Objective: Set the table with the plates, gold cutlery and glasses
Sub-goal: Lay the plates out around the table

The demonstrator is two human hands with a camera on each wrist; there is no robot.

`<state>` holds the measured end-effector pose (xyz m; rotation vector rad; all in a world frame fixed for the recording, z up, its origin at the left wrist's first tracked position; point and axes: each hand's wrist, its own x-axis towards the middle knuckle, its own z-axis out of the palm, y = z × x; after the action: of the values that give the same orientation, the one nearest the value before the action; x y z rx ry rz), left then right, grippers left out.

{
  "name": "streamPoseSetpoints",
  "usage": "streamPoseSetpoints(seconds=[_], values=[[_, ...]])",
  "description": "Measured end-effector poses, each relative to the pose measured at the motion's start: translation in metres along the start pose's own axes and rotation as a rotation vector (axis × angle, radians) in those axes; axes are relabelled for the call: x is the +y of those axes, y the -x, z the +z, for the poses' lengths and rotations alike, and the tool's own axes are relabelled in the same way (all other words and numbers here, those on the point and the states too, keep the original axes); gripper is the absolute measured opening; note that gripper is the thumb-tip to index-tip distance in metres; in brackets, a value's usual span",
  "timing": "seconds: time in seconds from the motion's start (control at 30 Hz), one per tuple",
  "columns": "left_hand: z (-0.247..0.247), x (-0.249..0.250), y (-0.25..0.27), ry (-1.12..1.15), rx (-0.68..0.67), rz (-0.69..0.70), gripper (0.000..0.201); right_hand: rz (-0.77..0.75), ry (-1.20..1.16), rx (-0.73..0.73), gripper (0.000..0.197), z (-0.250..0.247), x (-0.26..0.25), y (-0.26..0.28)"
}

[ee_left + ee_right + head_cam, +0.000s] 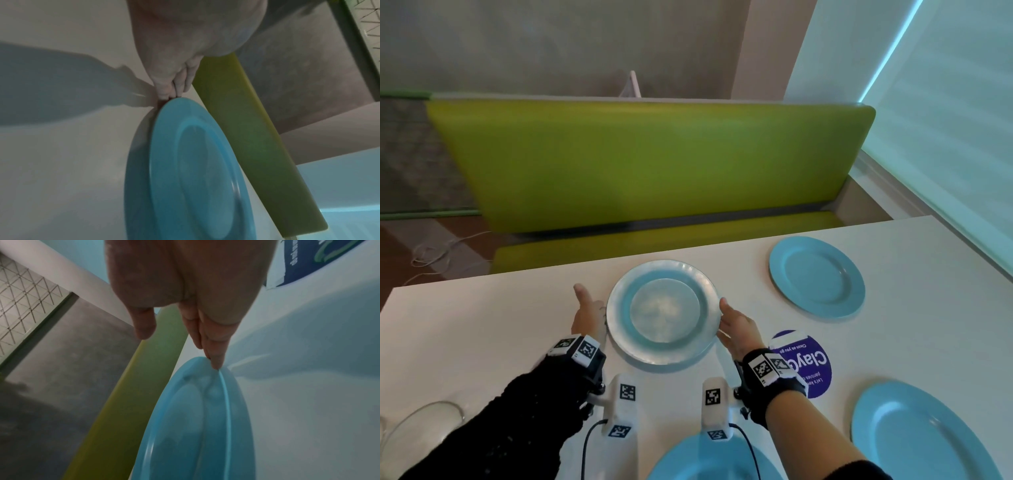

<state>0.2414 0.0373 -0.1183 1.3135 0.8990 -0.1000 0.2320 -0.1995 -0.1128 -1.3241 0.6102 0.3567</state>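
Observation:
A blue plate [664,310] lies flat on the white table [482,325], just short of its far edge. My left hand [589,317] is at the plate's left rim with the thumb raised; in the left wrist view its straight fingers [167,89] touch the edge of the plate [195,162]. My right hand [736,325] is at the right rim. In the right wrist view its straight fingers [211,347] press the rim of the plate [195,418], and the thumb stands apart, holding nothing. No cutlery is visible.
Three more blue plates lie on the table: far right [816,275], near right [921,435] and near centre [705,462]. A clear glass vessel [424,421] stands at the near left. A purple sticker [811,366] is beside my right wrist. A green bench [647,164] runs behind the table.

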Motion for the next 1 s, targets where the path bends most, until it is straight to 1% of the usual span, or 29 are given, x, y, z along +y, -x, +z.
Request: streamPoseSetpoints(seconds=[0.07, 0.13, 0.43, 0.6, 0.67, 0.8, 0.87, 0.93, 0.97, 1.0], values=[[0.000, 0.007, 0.001, 0.064, -0.020, -0.017, 0.097, 0.018, -0.057, -0.023, 0.031, 0.004, -0.003, 0.000], [-0.001, 0.009, -0.002, 0.121, -0.030, -0.028, 0.093, 0.029, -0.096, -0.029, 0.027, 0.007, -0.005, 0.000], [0.000, 0.015, 0.005, 0.234, -0.063, -0.058, 0.090, 0.035, -0.107, -0.040, 0.023, 0.012, -0.007, -0.008], [0.000, 0.016, 0.007, 0.237, -0.082, -0.079, 0.090, 0.016, -0.099, -0.036, 0.036, 0.012, -0.006, -0.008], [0.000, 0.017, 0.008, 0.225, -0.086, -0.088, 0.090, 0.018, -0.093, -0.032, 0.038, 0.013, -0.007, -0.007], [0.002, 0.020, 0.014, 0.169, -0.113, -0.085, 0.086, 0.025, -0.074, -0.032, 0.034, 0.013, -0.009, -0.006], [0.002, 0.018, 0.012, 0.096, -0.091, -0.074, 0.086, 0.034, -0.050, -0.031, 0.034, 0.012, -0.010, -0.005], [-0.002, 0.013, 0.004, 0.021, -0.041, -0.058, 0.092, 0.048, -0.027, -0.026, 0.035, 0.012, -0.011, -0.003], [-0.006, 0.011, 0.002, 0.003, -0.021, -0.052, 0.095, 0.055, -0.007, -0.018, 0.038, 0.011, -0.012, -0.001], [-0.009, 0.009, 0.000, -0.007, -0.010, -0.048, 0.098, 0.058, 0.018, -0.002, 0.046, 0.010, -0.013, 0.002]])
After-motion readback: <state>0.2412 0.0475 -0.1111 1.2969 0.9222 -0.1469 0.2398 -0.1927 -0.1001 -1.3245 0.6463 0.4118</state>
